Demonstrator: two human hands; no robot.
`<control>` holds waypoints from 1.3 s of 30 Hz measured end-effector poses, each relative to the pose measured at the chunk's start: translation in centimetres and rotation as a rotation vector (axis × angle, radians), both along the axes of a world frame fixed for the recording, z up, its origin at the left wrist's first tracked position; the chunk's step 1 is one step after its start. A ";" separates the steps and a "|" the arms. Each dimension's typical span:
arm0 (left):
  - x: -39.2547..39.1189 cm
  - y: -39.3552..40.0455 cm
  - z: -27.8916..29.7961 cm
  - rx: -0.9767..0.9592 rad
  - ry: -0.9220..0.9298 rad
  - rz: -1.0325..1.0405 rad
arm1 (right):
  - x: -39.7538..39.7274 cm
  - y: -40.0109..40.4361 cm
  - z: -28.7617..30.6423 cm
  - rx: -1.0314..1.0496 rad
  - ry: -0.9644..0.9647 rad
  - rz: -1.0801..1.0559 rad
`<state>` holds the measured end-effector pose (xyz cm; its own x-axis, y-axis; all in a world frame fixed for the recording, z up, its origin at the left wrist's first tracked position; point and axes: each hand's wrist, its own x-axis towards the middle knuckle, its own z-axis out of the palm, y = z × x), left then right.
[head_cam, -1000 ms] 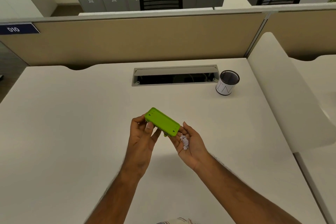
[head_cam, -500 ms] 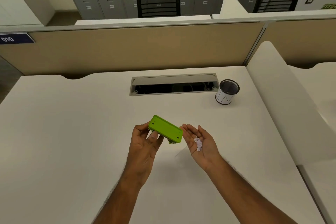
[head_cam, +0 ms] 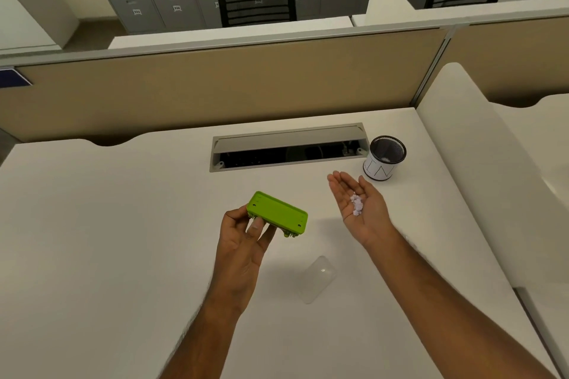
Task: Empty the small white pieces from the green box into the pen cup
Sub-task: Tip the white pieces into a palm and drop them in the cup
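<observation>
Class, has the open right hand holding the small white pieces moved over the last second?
Yes. The right hand has moved away from the green box, towards the pen cup.

Two bare forearms are showing, rising from the bottom edge, with no sleeves, cuffs or gloves on them. Fine hair is showing along the outer edge of each forearm. The left hand (head_cam: 243,243) is wearing no ring, watch or band that can be seen, and its thumbnail is looking short and plain. The right hand (head_cam: 361,208) is likewise showing bare fingers (head_cam: 338,183) and a bare wrist, with creases crossing the palm. No clothing is appearing anywhere in the head view.
</observation>
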<state>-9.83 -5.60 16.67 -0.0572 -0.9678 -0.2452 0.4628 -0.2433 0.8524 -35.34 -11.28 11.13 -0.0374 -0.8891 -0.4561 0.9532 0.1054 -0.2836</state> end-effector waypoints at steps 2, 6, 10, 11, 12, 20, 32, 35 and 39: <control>-0.3 -0.5 0.0 -0.002 -0.008 0.000 | -1.2 -1.4 0.2 -0.003 0.033 -0.020; -0.8 -1.4 0.1 -0.006 -0.019 0.019 | -4.1 -4.0 0.6 -0.024 0.079 -0.064; -1.3 -1.9 0.2 -0.043 -0.043 0.010 | -6.7 -6.3 0.5 -0.060 0.129 -0.119; -1.5 -1.9 0.2 -0.046 -0.054 0.012 | -7.4 -6.7 0.3 -0.066 0.150 -0.139; -1.7 -2.0 0.2 -0.047 -0.061 0.015 | -8.1 -7.2 0.2 -0.073 0.170 -0.161; -2.1 -2.7 -0.5 -0.063 -0.085 0.010 | -12.5 -10.5 0.1 -0.107 0.309 -0.238; -1.8 -3.3 -0.9 -0.060 -0.103 0.000 | -15.1 -12.7 0.0 -0.056 0.738 -0.103; -1.7 -3.3 -1.0 -0.067 -0.116 -0.001 | -15.4 -13.0 -0.4 -0.048 0.877 -0.067; -1.6 -3.2 -1.3 -0.098 -0.122 0.009 | -15.6 -12.8 -0.7 -0.041 1.061 -0.016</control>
